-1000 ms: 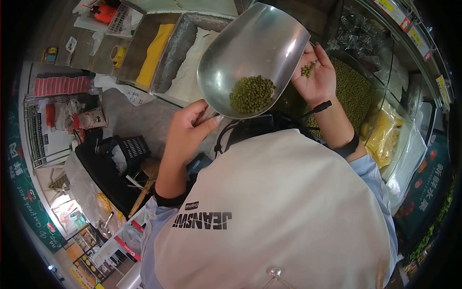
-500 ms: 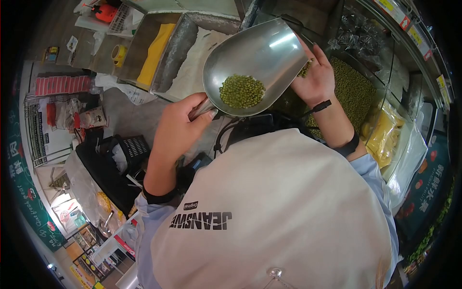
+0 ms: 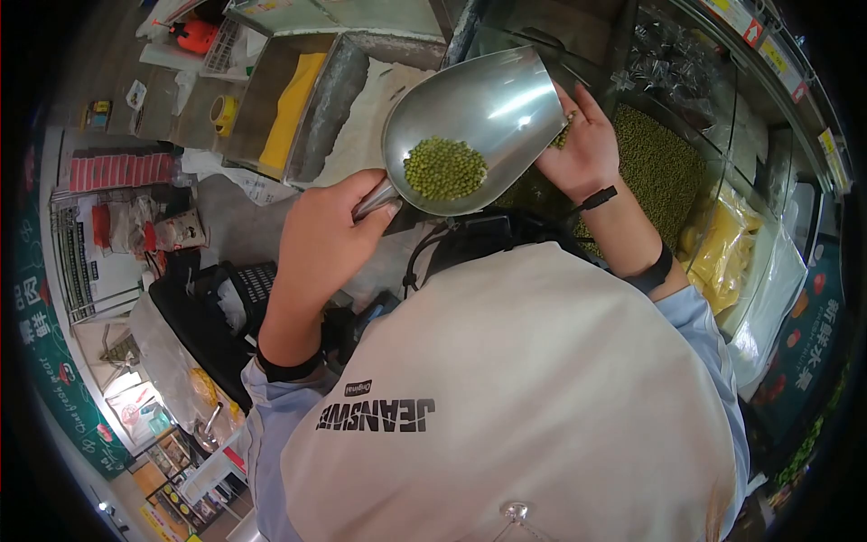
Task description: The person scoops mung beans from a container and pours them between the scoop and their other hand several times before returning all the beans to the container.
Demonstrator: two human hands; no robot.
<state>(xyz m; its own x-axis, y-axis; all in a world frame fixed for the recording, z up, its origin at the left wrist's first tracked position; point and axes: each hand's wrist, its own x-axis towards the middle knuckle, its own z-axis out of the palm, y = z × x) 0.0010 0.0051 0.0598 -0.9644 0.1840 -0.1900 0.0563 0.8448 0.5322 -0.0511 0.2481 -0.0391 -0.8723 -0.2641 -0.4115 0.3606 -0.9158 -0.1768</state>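
My left hand (image 3: 330,230) is wrapped round the handle of a metal scoop (image 3: 483,95). A small heap of green mung beans (image 3: 445,169) lies near the handle end of its bowl. At the scoop's right lip, my right hand (image 3: 585,149) is palm up and cupped, with a few mung beans (image 3: 564,135) in it. Part of its fingers is hidden behind the scoop. To the right of this hand lies a bin full of mung beans (image 3: 664,167).
A grey bin of white powder or flour (image 3: 372,117) stands beyond the scoop, beside a bin with a yellow sheet (image 3: 293,113). At right is a bag of yellow goods (image 3: 722,239). A black basket (image 3: 248,285) is at left. Price labels (image 3: 750,27) line the upper-right shelf edge.
The scoop and both hands have shifted slightly left. The beans in the scoop have moved a little left with it, and both hands keep much the same pose.
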